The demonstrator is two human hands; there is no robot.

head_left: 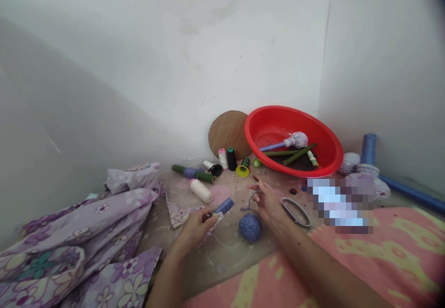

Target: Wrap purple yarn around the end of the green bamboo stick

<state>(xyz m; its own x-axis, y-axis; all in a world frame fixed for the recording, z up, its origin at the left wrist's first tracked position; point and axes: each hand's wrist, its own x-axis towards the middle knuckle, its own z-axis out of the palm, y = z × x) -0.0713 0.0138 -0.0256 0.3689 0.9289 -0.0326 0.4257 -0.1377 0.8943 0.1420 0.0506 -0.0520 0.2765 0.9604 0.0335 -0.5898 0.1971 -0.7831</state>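
Note:
My left hand [197, 227] is closed around a short stick [222, 206] wound with blue-purple yarn, held low over the floor. My right hand [266, 199] pinches a strand of the same yarn [247, 204] between its fingertips. The strand runs down to a blue-purple yarn ball [250, 227] lying on the floor between my hands. A pair of scissors [295, 211] lies just right of my right wrist.
A red basin [327, 155] with sticks and a wrapped bundle stands in the corner, a cardboard disc [227, 132] behind it. Several thread spools [226, 158] and a white spool [200, 191] lie nearby. Purple floral fabric [86, 234] lies left, a pink mat [382, 261] right, blue tubes [410, 192] far right.

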